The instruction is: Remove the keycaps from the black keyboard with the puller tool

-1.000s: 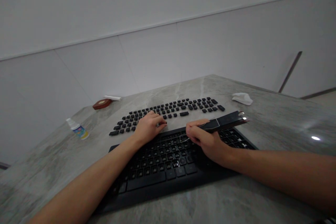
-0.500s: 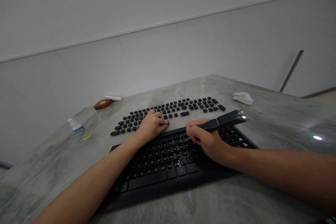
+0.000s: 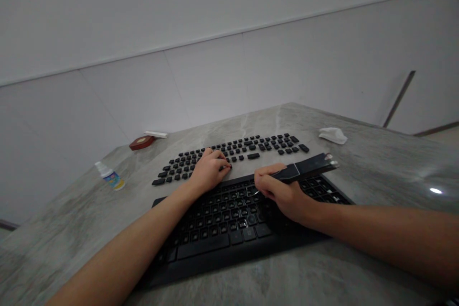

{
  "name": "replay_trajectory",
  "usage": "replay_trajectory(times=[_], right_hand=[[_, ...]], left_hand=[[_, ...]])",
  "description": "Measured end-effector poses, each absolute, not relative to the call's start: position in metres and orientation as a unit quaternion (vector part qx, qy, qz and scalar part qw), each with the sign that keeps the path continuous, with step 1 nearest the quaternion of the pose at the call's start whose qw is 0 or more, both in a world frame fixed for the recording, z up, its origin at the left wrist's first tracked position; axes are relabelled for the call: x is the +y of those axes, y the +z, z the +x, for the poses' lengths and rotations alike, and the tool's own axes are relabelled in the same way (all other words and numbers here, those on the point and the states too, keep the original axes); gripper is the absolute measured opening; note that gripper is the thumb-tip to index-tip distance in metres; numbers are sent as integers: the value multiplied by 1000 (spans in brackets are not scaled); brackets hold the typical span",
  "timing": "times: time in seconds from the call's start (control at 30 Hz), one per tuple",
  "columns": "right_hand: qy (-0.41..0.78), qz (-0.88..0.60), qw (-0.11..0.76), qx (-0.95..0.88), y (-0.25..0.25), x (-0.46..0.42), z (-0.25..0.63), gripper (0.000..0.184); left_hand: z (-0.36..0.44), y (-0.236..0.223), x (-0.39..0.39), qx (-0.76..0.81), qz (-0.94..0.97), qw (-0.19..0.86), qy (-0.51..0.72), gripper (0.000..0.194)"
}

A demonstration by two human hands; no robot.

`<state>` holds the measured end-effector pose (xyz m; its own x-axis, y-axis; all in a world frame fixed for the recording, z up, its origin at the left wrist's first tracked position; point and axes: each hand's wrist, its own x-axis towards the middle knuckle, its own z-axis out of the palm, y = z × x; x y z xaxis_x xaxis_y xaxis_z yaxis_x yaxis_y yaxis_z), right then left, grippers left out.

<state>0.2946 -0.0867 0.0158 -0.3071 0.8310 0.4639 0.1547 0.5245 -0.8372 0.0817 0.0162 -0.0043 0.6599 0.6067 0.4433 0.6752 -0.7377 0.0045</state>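
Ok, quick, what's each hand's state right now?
Left hand: closed, pinching a small black keycap.
Right hand: closed, holding a black-handled wire tool, probably a keycap puller.

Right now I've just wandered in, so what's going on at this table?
A person is working over a black keyboard with most keys off. Their right hand grips a black tool with a thin wire end, over the keyboard. Their left hand is at the far edge, fingertips at a small dark piece; whether it is gripped is unclear. Loose keycaps lie in rows on the table beyond.
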Motion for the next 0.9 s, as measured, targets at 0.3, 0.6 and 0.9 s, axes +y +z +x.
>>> replay_trajectory(times=[0.3,0.6,0.9], right_hand=[[261,-36,278,-924,15,-87,305,20],[132,-29,232,-963,8,-80,306,26],[129,-18,209,-969,1,-70,306,18]], left_hand=[[87,7,-12,-211,-923,45,-318,21],[101,27,-41,-75,-902,-397,-149,11],[101,25,-39,-104,-902,-404,-112,10]])
